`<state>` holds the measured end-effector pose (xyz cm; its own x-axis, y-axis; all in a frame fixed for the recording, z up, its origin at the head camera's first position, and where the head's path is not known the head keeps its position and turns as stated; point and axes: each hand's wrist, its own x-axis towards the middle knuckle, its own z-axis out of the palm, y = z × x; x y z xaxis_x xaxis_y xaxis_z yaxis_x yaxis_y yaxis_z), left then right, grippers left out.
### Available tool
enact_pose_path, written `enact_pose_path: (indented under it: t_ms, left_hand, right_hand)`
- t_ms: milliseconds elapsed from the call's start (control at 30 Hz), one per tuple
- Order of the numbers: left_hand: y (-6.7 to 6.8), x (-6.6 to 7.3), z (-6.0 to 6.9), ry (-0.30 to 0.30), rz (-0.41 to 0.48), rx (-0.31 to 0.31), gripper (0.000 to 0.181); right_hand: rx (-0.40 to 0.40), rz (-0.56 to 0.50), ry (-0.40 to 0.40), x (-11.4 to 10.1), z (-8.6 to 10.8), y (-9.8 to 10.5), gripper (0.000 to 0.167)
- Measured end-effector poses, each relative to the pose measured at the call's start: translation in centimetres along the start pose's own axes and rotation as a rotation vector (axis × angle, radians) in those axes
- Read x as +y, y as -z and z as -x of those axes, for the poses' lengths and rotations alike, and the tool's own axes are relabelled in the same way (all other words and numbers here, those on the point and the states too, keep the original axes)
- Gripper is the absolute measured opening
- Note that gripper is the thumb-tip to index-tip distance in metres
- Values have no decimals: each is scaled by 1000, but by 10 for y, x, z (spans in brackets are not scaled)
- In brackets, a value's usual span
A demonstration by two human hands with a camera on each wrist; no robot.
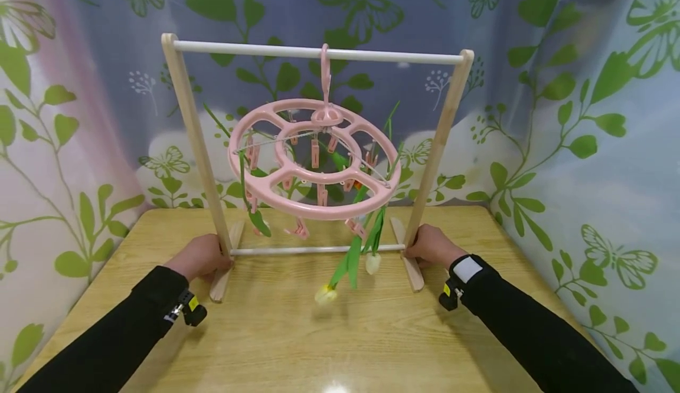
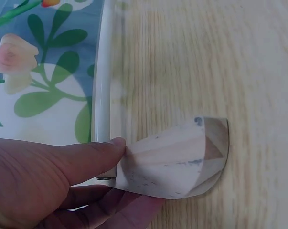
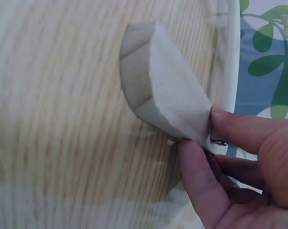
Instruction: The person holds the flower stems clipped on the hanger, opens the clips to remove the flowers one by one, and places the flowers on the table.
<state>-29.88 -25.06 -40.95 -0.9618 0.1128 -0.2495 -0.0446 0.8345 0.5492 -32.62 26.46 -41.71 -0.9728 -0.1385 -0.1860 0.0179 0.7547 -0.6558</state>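
Note:
A small garment rack with wooden legs and white rods (image 1: 265,49) stands on the table. My left hand (image 1: 204,257) grips its left side low down, where the upright meets the wooden foot (image 2: 172,167). On the other side my right hand (image 1: 432,244) pinches the rack near the right foot (image 3: 177,88), with thumb and fingers on either side of the wood. From the top rod hangs a pink round clip hanger (image 1: 313,211) with several small clothespins. Tulips dangle from it head down, among them a yellow-white tulip (image 1: 326,294) and a white tulip (image 1: 373,263).
The wood-grain table (image 1: 334,346) lies under the rack. A curtain (image 1: 579,145) printed with green leaves and butterflies surrounds the table at the back and sides. The lower white rod (image 1: 292,251) spans between the legs, just above the tabletop.

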Motion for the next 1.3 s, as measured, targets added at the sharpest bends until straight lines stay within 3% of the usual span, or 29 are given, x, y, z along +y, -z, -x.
enact_pose_path:
  t_ms: [167,533,800,967,1100,1200,1300]
  left_hand:
    - [1,2,7,-21,-27,12,31]
    - [0,6,20,-14,11,21,32]
    - [-6,-3,20,-12,11,51,32]
    - [-10,-9,20,6,27,23,39]
    - [1,-6,40,-37,-118,67,44]
    - [22,4,69,-90,-257,120,32]
    - [42,23,100,-141,-286,119,24]
  right_hand:
    - [3,15,0,1,4,-2,29]
    - [28,18,17,1,17,-4,30]
    - [47,17,14,3,17,-10,29]
    - [26,10,-14,5,19,-13,31]
    - [74,40,-28,-2,36,3,43]
    - [179,93,4,-11,58,27,40]
    - [269,130,51,-21,82,49,32]
